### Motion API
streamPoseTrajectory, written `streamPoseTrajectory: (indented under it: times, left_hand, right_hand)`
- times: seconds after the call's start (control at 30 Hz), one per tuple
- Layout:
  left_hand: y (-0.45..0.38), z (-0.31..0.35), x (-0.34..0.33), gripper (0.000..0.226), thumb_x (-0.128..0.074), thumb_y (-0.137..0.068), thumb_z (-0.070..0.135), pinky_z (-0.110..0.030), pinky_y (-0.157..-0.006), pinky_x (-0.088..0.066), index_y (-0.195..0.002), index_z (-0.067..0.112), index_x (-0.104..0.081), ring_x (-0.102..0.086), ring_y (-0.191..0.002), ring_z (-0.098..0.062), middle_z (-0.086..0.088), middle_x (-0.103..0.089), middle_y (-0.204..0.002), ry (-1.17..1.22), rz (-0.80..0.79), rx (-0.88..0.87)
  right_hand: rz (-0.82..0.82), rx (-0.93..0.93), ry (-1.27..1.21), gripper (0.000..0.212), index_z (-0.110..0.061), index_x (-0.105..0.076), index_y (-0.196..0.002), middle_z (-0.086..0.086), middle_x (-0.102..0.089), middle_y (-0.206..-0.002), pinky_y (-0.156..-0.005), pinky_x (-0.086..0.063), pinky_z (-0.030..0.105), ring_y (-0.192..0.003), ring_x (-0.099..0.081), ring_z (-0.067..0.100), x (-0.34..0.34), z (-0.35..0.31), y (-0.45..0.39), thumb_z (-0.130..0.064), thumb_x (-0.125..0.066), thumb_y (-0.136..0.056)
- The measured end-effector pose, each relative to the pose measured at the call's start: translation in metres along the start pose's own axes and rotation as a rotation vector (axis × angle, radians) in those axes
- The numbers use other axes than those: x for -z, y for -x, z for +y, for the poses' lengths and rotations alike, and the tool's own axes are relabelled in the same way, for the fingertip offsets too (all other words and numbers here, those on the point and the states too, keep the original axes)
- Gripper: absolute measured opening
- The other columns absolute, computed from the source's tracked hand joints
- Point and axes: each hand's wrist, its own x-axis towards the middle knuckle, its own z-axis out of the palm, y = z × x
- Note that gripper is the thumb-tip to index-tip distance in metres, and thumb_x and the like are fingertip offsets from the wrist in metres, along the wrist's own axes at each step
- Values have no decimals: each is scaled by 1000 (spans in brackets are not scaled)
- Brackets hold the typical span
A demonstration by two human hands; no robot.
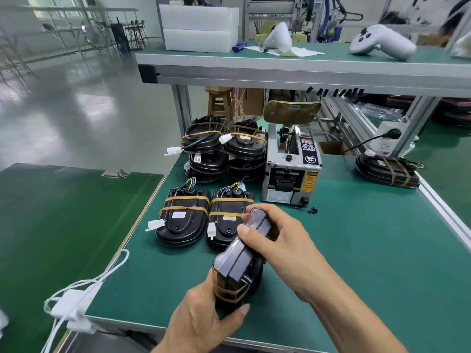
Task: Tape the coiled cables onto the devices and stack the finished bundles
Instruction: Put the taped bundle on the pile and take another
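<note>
I hold one black device point(238, 266) with a clear lens edge above the green table, tilted on its side. My left hand point(201, 319) grips its near end, where brown tape bands wrap it. My right hand point(275, 233) grips its far end from above. Two taped bundles lie flat just beyond: one on the left point(182, 215) and one on the right point(228, 212), partly hidden by the held device. Behind them stand two stacks of finished bundles, the left stack point(204, 146) and the right stack point(246, 151).
A grey tape dispenser machine point(290, 169) stands right of the stacks. Another taped bundle point(387, 171) lies at the far right by the table edge. White cables and adapters point(74, 299) hang off the left edge. A shelf point(280, 64) overhangs the back.
</note>
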Motion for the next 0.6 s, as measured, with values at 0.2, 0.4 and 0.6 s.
streamPoseTrajectory:
  times: [0.2,0.4,0.6]
  left_hand:
    - [-1,-3,-2,74,-83,-79,56,-27,-81,-62,-146,48,-54,-74,-99,4,36,-72,-112,-10,0,-3]
    - [-5,-9,-4,71,-83,-80,56,-23,-84,-60,-141,63,-48,-74,-99,4,35,-72,-111,-3,11,-15]
    - [-3,-3,-1,65,-80,-75,62,-4,-77,-50,-128,71,-43,-70,-94,13,40,-71,-103,-4,70,55]
  right_hand:
    - [-34,-16,4,46,-50,-64,-117,-20,-73,-113,-96,-57,34,-105,-70,1,3,1,2,-64,-76,-76]
    - [69,-17,-55,30,-48,-70,-111,-10,-77,-105,-98,-57,52,-100,-72,16,1,0,2,-61,-62,-85]
    - [-15,-184,-230,40,-45,-78,-110,-14,-78,-115,-107,-45,40,-114,-69,3,9,-3,-4,-50,-39,-110]
